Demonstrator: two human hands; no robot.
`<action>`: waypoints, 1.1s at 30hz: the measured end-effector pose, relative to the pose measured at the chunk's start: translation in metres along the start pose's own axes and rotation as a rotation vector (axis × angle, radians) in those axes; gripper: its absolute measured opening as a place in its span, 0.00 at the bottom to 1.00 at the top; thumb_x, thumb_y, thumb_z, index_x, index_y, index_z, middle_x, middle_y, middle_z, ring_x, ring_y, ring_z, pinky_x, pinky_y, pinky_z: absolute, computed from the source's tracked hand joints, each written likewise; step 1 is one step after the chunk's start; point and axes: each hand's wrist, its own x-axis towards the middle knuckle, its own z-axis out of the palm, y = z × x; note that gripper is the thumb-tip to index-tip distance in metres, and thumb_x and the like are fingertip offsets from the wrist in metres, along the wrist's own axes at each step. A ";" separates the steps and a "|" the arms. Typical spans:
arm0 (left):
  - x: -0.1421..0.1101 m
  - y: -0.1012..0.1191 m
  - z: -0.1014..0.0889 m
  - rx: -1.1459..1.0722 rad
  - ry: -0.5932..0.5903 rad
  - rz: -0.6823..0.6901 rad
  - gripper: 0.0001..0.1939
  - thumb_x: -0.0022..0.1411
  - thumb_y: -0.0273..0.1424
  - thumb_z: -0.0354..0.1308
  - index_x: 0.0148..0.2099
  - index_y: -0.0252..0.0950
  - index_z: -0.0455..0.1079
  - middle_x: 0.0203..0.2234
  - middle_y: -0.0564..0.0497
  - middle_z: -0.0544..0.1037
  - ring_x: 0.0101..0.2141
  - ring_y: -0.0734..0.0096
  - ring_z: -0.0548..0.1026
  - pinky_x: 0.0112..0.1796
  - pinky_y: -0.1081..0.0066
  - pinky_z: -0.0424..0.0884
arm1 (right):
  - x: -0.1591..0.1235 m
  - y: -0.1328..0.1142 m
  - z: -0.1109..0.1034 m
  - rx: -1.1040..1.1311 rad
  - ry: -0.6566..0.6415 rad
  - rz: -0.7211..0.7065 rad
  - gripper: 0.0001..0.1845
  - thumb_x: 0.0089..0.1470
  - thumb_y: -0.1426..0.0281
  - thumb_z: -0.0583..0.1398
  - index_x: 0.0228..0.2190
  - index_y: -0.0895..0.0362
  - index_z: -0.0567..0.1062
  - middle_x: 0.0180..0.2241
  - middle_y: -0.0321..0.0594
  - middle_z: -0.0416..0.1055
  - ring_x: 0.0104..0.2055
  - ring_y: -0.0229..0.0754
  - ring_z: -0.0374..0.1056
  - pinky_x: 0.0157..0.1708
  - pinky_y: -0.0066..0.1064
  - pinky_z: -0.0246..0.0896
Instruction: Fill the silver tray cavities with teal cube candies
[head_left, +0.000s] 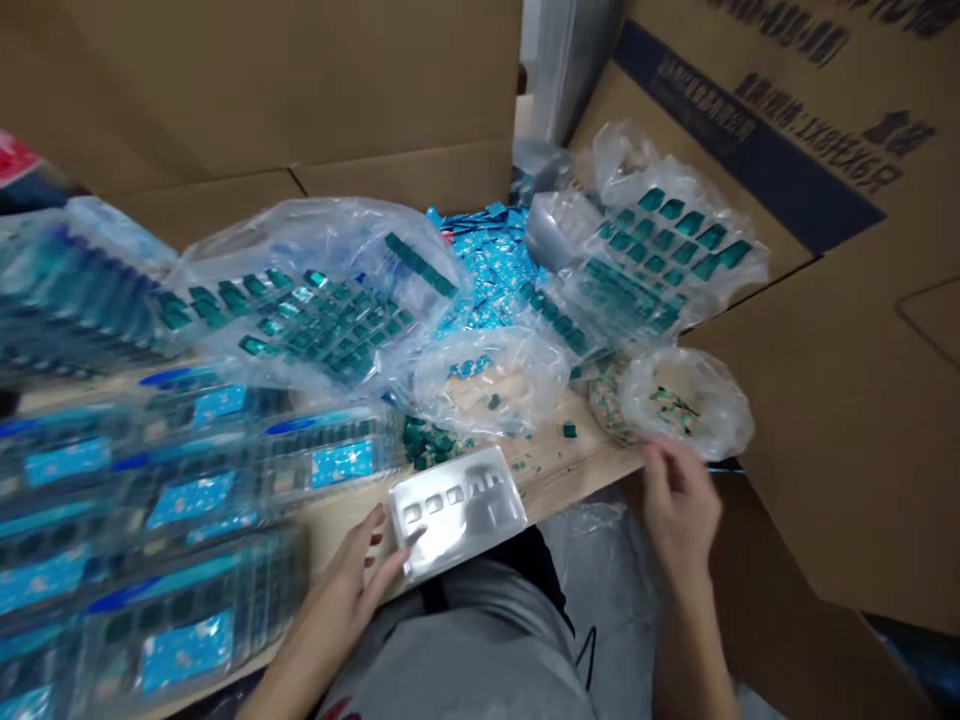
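Note:
My left hand (356, 568) grips a shiny clear plastic blister tray (465, 535) by its left edge, thumb on top. A row of small moulded pockets runs along the tray's upper part. To the right, my right hand (681, 505) is closed in a pinch at the near rim of an open clear plastic bag (727, 415); whatever its fingertips hold, if anything, is hidden. Small dark green bits (673, 403) lie in that bag. Just beyond the tray is a heap of dark green pieces (431, 443), and one loose green piece (570, 429) lies apart on the wooden tabletop (592, 470).
Filled blister packs with blue printed cards (187, 650) are stacked at left. Behind sit bags of green blocks (330, 325), another such bag (667, 240), an open bag (499, 385) and blue sachets (491, 260). Cardboard boxes (847, 400) stand at the back and right.

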 end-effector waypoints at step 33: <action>0.035 0.050 0.066 -0.511 -0.221 -0.220 0.42 0.50 0.47 0.61 0.63 0.33 0.57 0.66 0.34 0.58 0.62 0.46 0.64 0.60 0.52 0.62 | -0.010 0.038 -0.018 0.176 0.160 0.435 0.32 0.57 0.52 0.55 0.57 0.58 0.66 0.56 0.55 0.68 0.55 0.53 0.68 0.54 0.50 0.62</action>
